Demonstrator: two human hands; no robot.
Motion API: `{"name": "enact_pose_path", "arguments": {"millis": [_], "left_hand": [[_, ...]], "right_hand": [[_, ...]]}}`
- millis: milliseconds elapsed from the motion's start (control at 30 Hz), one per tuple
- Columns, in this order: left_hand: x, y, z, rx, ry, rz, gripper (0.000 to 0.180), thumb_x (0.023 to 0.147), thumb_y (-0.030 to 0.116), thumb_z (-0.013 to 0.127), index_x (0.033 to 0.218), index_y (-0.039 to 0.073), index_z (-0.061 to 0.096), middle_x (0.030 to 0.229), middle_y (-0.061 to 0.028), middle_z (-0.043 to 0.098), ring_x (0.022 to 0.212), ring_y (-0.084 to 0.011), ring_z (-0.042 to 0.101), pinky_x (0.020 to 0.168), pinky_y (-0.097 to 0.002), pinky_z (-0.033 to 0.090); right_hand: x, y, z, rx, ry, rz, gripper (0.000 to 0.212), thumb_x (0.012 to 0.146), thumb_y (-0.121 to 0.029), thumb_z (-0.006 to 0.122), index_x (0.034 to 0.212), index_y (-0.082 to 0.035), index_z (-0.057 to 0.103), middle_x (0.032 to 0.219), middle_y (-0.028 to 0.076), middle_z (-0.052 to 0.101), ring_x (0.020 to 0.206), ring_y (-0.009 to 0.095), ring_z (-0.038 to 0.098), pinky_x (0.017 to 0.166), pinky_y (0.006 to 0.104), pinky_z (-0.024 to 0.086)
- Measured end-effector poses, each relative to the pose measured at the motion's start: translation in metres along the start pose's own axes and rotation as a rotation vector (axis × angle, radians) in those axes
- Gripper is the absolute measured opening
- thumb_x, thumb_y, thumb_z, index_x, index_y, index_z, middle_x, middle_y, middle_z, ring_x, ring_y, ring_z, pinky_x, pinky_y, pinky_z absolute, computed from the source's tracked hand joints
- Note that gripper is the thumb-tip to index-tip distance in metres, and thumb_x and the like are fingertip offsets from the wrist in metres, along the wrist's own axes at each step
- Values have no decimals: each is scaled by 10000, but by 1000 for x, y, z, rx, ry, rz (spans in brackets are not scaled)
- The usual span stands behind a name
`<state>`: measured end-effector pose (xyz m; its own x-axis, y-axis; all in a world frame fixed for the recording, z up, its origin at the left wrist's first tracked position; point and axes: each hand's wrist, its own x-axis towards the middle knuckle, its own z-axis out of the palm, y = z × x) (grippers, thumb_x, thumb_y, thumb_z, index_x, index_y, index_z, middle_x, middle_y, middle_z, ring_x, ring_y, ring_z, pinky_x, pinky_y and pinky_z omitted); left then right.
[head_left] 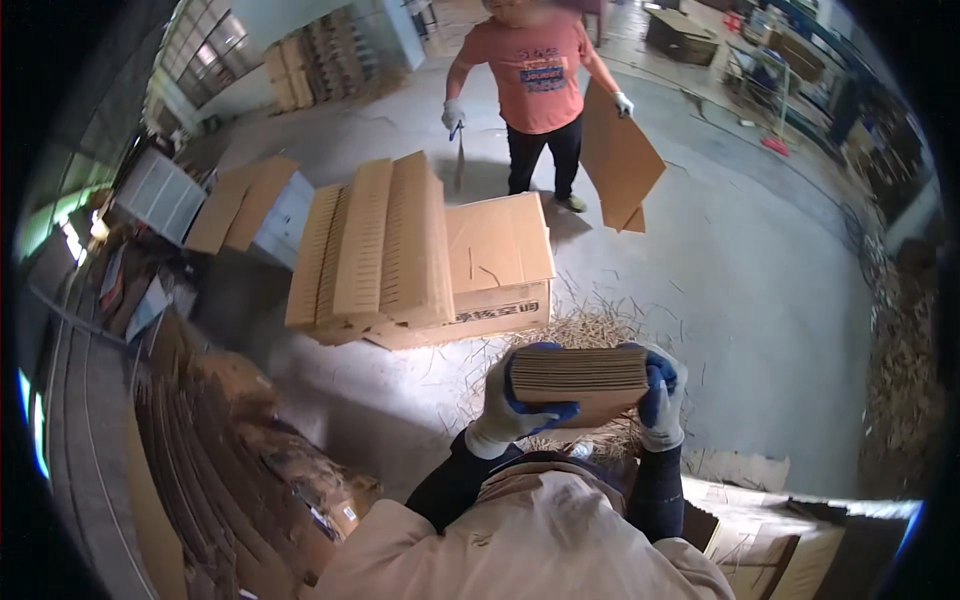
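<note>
"Where's the cardboard bundle?"

"On the near side of the big carton, between the left hand and right hand. Both, in pale knit, blue-coated gloves, are curled partway closed, gripping opposite ends."

"Its texture?"

"Thin, flat brown layers, packed tight, edges showing as fine ridges."

"Around the carton?"

"Slotted cardboard panels are piled at its left; curly cardboard strips litter the smooth grey floor at its near right. Beyond it, a person holds a stiff, angular sheet."
</note>
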<state>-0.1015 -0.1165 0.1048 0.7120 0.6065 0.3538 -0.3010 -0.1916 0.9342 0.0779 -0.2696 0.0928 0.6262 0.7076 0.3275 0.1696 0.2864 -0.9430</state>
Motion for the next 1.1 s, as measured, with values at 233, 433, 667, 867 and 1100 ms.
{"name": "enact_pose_path", "arguments": {"millis": [233, 433, 667, 867, 1100], "left_hand": [[2, 9, 2, 88, -5, 20, 705, 619, 154, 932, 1188, -37, 563, 1034, -118, 681, 953, -191, 671, 874, -323, 546], [1, 6, 4, 30, 25, 27, 713, 628, 181, 937, 1186, -51, 559, 1058, -132, 680, 978, -211, 679, 880, -337, 557], [0, -8, 3, -28, 111, -23, 749, 596, 135, 942, 1216, -52, 566, 1079, -126, 664, 1001, -209, 659, 885, -370, 564], [-9, -24, -4, -236, 228, -78, 878, 585, 204, 943, 1285, -43, 475, 1070, -161, 651, 938, -258, 686, 769, -399, 630], [-5, -39, -17, -306, 223, -112, 1035, 570, 280, 958, 1382, 42, 363, 1152, -154, 605, 918, -258, 675, 755, -391, 630]], "right_hand": [[-1, -12, -13, -71, -145, 2, 569, 900, -445, 577, 1128, 69, 658, 1010, 169, 682, 945, 223, 650, 832, 326, 493], [5, -17, -5, -299, 2, -292, 487, 955, -422, 545, 1051, 32, 695, 935, 204, 693, 818, 358, 685, 723, 375, 530], [9, -15, -6, -604, 98, -492, 336, 916, -281, 595, 974, 35, 694, 859, 181, 684, 734, 359, 666, 666, 384, 532], [17, -22, 1, -618, 183, -573, 211, 835, -160, 655, 955, 6, 701, 877, 156, 707, 767, 335, 690, 688, 370, 556], [15, -17, -1, -376, 232, -463, 261, 904, -245, 611, 926, -1, 703, 857, 153, 715, 742, 312, 708, 678, 355, 560]]}}
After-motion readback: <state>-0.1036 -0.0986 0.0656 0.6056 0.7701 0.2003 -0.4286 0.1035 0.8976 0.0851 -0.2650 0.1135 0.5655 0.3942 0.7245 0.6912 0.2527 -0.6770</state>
